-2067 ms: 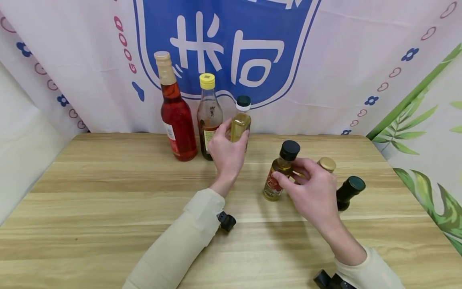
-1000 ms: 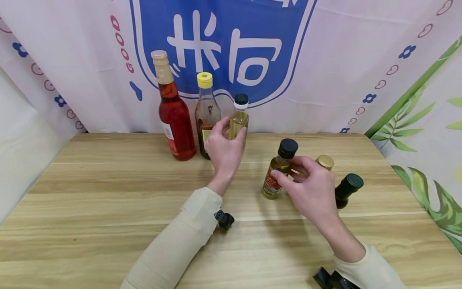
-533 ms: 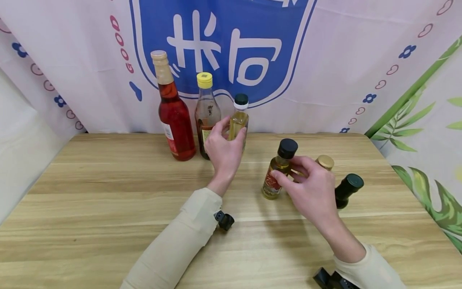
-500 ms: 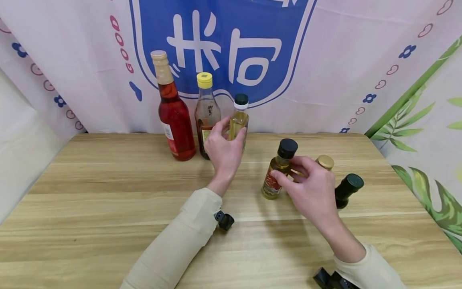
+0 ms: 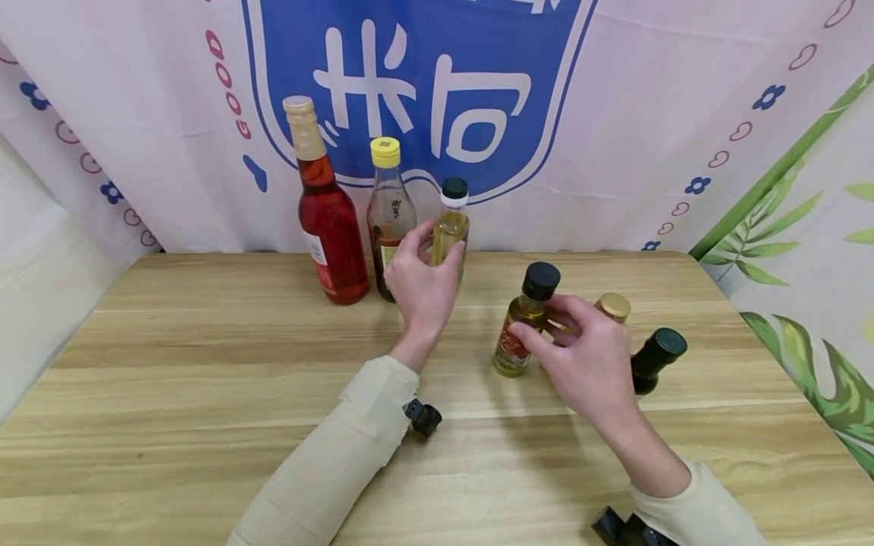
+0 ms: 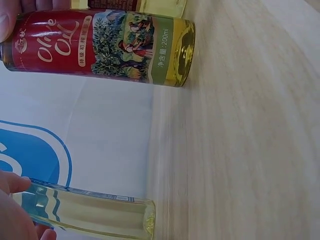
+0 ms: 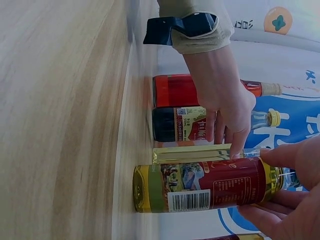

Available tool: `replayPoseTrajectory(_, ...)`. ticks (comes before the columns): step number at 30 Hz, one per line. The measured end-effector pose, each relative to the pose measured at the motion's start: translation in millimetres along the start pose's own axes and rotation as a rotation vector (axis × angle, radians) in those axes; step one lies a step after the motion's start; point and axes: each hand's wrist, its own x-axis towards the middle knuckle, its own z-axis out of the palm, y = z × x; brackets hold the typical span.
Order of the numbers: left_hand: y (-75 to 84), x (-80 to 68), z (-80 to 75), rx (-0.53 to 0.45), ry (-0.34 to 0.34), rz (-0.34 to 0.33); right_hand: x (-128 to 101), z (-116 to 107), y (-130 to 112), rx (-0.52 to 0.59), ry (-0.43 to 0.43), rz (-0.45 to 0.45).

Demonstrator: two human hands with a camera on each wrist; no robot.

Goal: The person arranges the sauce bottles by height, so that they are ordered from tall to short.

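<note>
In the head view my left hand holds a slim bottle of pale yellow oil with a dark green cap, thumb and fingers on either side of it. Closer to me, my right hand grips an olive oil bottle with a black cap and a red label. The left wrist view shows the label's "Olive Oil" print on that olive oil bottle, its base at the wooden tabletop. A barcode on its other side faces the right wrist view. My right palm partly hides a gold-capped bottle.
To the left of the pale oil stand a yellow-capped bottle of dark liquid and a tall bottle of red liquid. A dark green-capped bottle is right of my right hand. A printed curtain hangs behind the wooden table.
</note>
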Motion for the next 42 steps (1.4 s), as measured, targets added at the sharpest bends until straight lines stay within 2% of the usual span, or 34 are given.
replayPoseTrajectory(15, 2.0, -0.7, -3.1, -0.023, 0.008, 0.02, -1, -3, -5, -0.043, -0.006, -0.003)
replayPoseTrajectory(23, 10.3, -4.3, -10.9, -0.087, 0.013, 0.05, -2, -12, -18, -0.025, 0.063, -0.041)
replayPoseTrajectory(26, 16.1, -9.4, -13.4, -0.136, -0.026, 0.081, -2, -18, -22, -0.032, 0.09, -0.049)
replayPoseTrajectory(29, 21.1, -17.5, -16.5, -0.198, -0.107, 0.107, 0, -25, -25, -0.028, 0.107, -0.055)
replayPoseTrajectory(32, 23.2, -25.9, -21.3, -0.281, -0.223, 0.108, 1, -34, -27, -0.02, 0.115, -0.049)
replayPoseTrajectory(37, 22.5, -37.1, -29.4, -0.422, -0.512, 0.084, 1, -52, -24, -0.014, 0.147, -0.029)
replayPoseTrajectory(40, 20.9, -41.3, -31.7, -0.431, -0.678, 0.064, 1, -63, -19, -0.008, 0.186, -0.038)
replayPoseTrajectory(42, 20.4, -43.5, -32.2, -0.408, -0.759, 0.049, 2, -69, -16, 0.001, 0.219, -0.057)
